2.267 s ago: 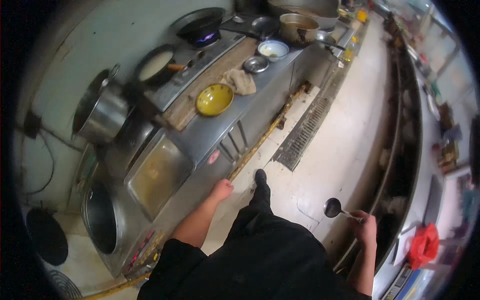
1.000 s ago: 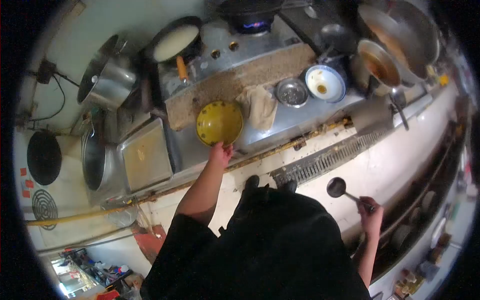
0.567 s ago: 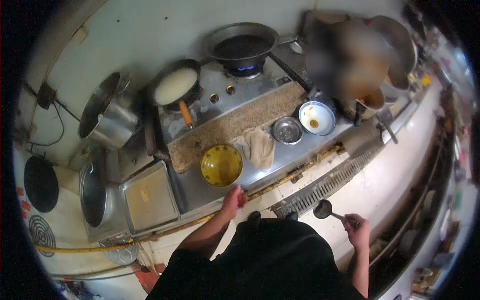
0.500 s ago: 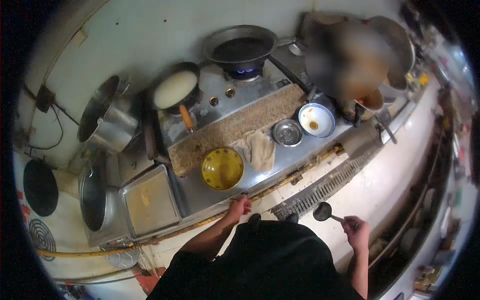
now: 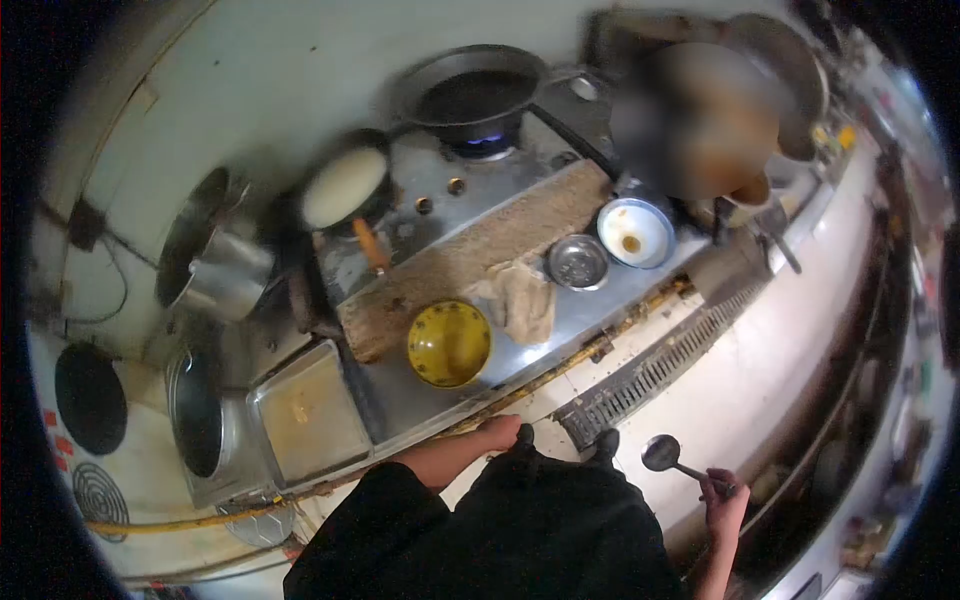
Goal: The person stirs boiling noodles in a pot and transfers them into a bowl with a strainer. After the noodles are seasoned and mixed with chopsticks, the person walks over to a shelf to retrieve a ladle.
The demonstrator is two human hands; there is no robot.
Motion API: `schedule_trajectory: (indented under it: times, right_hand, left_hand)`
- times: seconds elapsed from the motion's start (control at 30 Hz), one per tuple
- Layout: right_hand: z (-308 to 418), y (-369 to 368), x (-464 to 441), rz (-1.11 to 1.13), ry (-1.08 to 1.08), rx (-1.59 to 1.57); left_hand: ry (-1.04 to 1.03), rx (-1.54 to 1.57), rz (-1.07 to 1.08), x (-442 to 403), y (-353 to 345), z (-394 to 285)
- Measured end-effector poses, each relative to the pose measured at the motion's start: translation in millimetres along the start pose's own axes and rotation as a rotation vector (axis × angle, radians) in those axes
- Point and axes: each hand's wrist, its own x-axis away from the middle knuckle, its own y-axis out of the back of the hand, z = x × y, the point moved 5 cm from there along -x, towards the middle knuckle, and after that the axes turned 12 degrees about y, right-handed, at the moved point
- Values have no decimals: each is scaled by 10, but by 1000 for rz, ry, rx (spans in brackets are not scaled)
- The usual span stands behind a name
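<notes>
My right hand (image 5: 727,497) is closed around the handle of a ladle (image 5: 661,453), which I hold over the floor at the lower right. My left hand (image 5: 499,433) is by the front edge of the counter, near my body, and its fingers are too blurred to make out. Beyond it on the steel counter stands a yellow bowl (image 5: 449,344). A beige cloth (image 5: 524,301) lies crumpled to the right of the bowl. Farther right are a small metal bowl (image 5: 578,263) and a white bowl with a blue rim (image 5: 637,234), with a brownish spot inside.
A wok (image 5: 470,92) sits over a blue flame at the back. Left of it is a pan (image 5: 347,187) of whitish liquid with a wooden handle. Tall metal pots (image 5: 232,272) and a rectangular tray (image 5: 312,413) stand at the left. A floor drain grate (image 5: 655,375) runs along the counter.
My left hand has moved slightly right, closer to my body. The ladle in my right hand has shifted a little down and right. The whole view has tilted slightly.
</notes>
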Motion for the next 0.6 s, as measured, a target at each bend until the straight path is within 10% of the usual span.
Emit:
schedule_trajectory:
  times: [0.6]
  right_hand:
    - [-1650, 2117, -519, -104, -148, 75]
  left_hand:
    - [114, -217, 148, 95, -127, -2809]
